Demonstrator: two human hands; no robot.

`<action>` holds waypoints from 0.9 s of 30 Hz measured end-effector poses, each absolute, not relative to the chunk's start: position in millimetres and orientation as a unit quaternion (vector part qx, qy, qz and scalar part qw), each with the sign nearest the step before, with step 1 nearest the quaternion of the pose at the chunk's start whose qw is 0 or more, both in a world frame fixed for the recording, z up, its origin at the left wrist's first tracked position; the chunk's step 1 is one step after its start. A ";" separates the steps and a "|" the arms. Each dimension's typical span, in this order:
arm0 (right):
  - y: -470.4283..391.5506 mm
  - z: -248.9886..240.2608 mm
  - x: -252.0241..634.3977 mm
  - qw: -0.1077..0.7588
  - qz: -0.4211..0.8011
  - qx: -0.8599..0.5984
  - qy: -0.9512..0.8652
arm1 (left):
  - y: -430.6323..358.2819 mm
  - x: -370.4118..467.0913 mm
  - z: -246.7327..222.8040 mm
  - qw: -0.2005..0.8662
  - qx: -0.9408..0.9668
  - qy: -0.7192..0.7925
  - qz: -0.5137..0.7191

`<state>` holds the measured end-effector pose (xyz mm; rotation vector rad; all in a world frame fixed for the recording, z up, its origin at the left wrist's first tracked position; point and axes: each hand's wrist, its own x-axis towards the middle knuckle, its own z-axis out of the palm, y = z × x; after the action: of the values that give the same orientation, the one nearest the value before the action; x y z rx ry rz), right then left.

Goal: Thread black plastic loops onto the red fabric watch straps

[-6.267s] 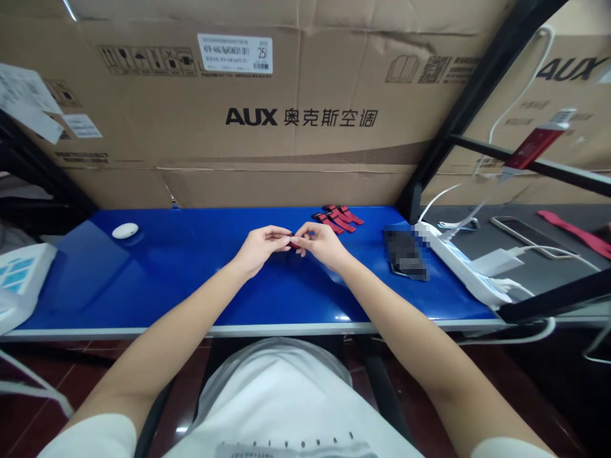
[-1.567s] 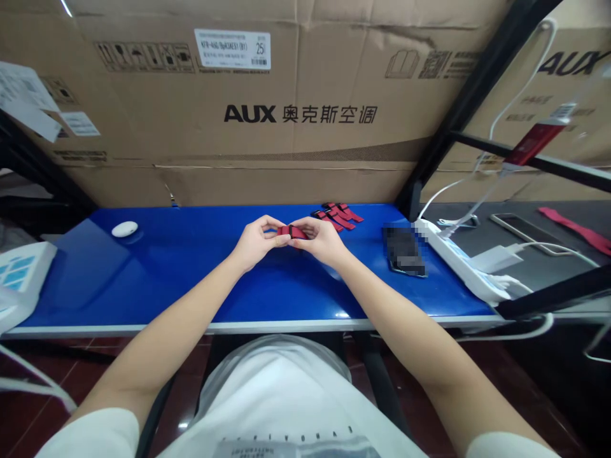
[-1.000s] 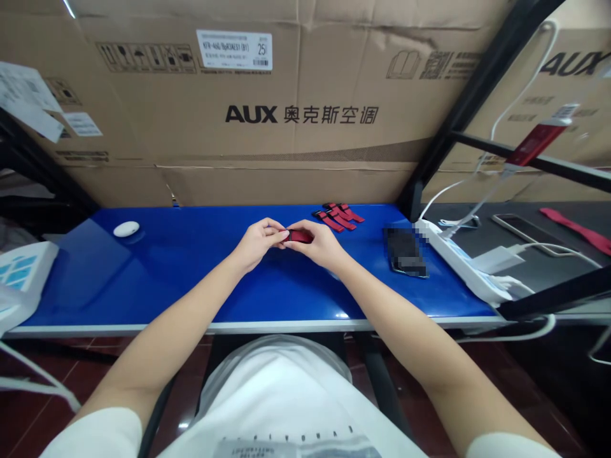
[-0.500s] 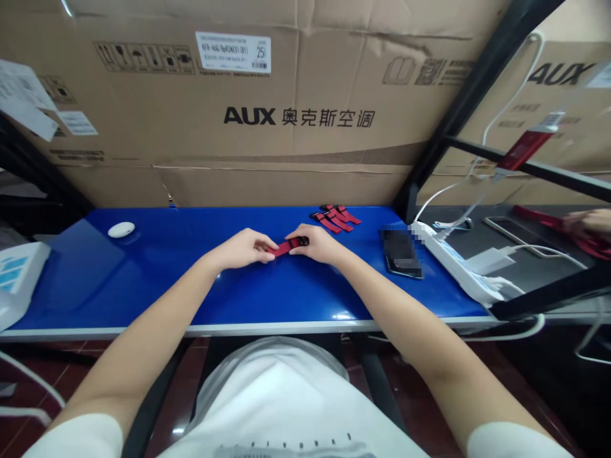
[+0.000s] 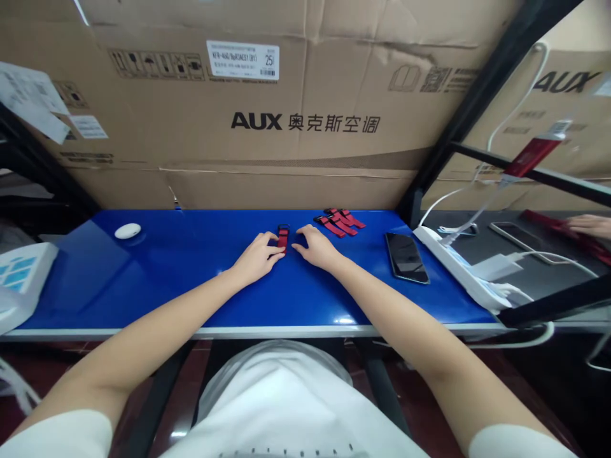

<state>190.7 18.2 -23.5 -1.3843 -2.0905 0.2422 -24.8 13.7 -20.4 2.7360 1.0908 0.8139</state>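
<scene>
A short red strap point(image 5: 283, 240) with a black buckle at its far end points away from me above the blue tabletop point(image 5: 191, 280). My left hand point(image 5: 259, 256) pinches its near end between thumb and fingers. Just to the right of the strap is my right hand point(image 5: 315, 247), thumb and fingers apart, with nothing in it. Beyond that hand, several similar red straps point(image 5: 341, 222) with black buckles lie together in a small pile.
A black phone point(image 5: 407, 257) and a white power strip point(image 5: 458, 267) lie to the right. At the left are a white oval object point(image 5: 128, 231) and a white device point(image 5: 23, 280). A large cardboard box point(image 5: 305, 83) stands behind. Another person's hand point(image 5: 590, 225) shows at far right.
My right hand has let go of the strap and moved slightly right. The strap has turned from lying sideways to pointing away from me, held by my left hand.
</scene>
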 end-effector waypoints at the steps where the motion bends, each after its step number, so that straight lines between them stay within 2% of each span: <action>1: 14.5 -24.7 190.9 0.285 0.089 -0.523 -0.799 | 14.1 -22.6 -21.8 0.044 0.890 0.365 0.269; 6: 4.9 -24.6 186.9 0.197 0.073 -0.529 -0.822 | 13.9 -14.0 -23.4 0.050 0.874 0.396 0.277; 11: 2.4 -21.5 182.9 0.151 0.070 -0.543 -0.823 | 8.6 -24.7 -16.3 0.039 0.868 0.431 0.242; 20: 2.1 -21.7 188.3 0.126 0.093 -0.536 -0.829 | 12.6 -40.0 -11.5 0.083 0.852 0.511 0.080; 27: 4.4 -24.7 188.6 0.123 0.093 -0.532 -0.833 | 14.5 -40.8 -14.0 0.091 0.852 0.506 0.096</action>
<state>188.6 4.4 -24.7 -1.5515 -2.4287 0.2716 -40.8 14.5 -14.0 2.5318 1.5049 0.2853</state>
